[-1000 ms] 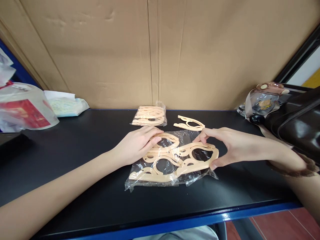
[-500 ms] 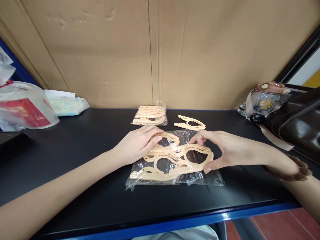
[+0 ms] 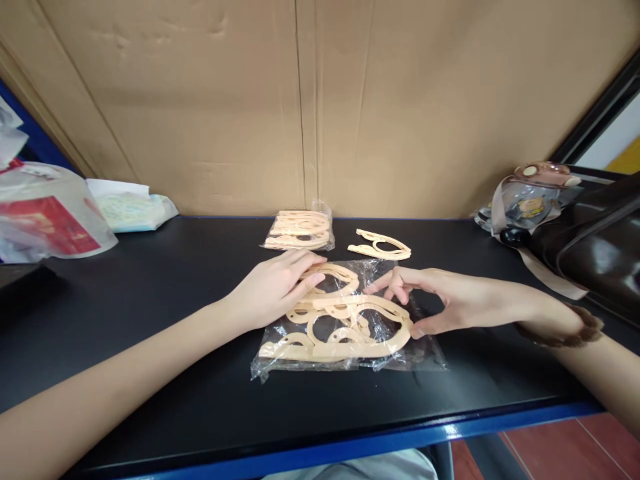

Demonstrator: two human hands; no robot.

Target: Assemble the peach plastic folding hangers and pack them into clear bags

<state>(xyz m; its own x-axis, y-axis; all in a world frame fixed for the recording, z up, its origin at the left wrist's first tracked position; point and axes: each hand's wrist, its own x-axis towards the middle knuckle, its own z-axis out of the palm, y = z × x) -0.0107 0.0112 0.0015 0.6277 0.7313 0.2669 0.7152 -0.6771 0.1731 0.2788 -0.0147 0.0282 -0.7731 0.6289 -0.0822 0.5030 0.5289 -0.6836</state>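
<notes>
A clear plastic bag (image 3: pixel 425 357) lies flat on the black table in front of me. Several beige folding hangers (image 3: pixel 325 352) are in it or on it, overlapping; the shiny film hides which. My left hand (image 3: pixel 275 287) rests over the bag's left upper part, its thumb and fingers holding the bag and a hanger end against the table. At the right, my right hand (image 3: pixel 440 300) is open, fingers apart. Its thumb tip touches the curved end of the topmost hanger (image 3: pixel 404 327), while its fingertips reach over that hanger's upper side.
Behind the bag lie a smaller packed bag of hangers (image 3: pixel 300 230) and one loose folded hanger (image 3: pixel 383 247). A tissue pack (image 3: pixel 133 207) and white bag (image 3: pixel 55 213) stand left. A strapped bottle (image 3: pixel 533 200) and dark bag (image 3: pixel 595 240) are right. A cardboard wall (image 3: pixel 225 113) closes the back.
The topmost hanger has shifted left, farther over the bag. My right hand has moved left with it and loosened its hold, fingers spreading. My left hand has stayed in place.
</notes>
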